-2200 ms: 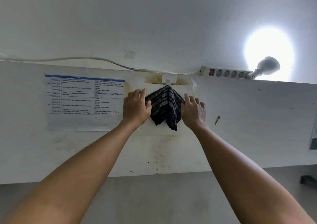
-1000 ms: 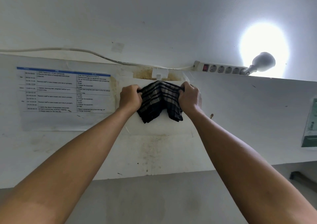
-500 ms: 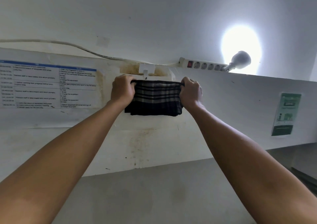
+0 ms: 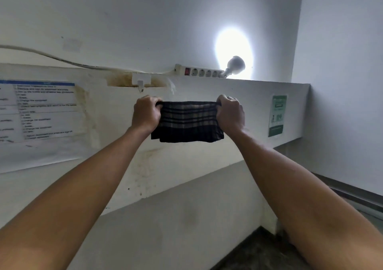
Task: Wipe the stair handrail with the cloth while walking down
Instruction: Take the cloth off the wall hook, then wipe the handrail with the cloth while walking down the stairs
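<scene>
A dark plaid cloth (image 4: 187, 122) hangs stretched between my two hands in front of a white wall panel. My left hand (image 4: 146, 113) grips its upper left corner and my right hand (image 4: 230, 112) grips its upper right corner. The cloth is off the small white wall hook (image 4: 141, 82), which sits above and left of it with nothing on it. No stair handrail shows in this view.
A printed schedule sheet (image 4: 41, 112) is taped to the panel at left, and a green notice (image 4: 277, 115) at right. A power strip (image 4: 200, 71) and a lit lamp (image 4: 235, 64) sit on the ledge above. A dark floor (image 4: 263, 251) shows at lower right.
Both hands closed on the cloth, lifted it off the hook and pulled it taut. The cloth has come down and to the right of the hook as the view swung right.
</scene>
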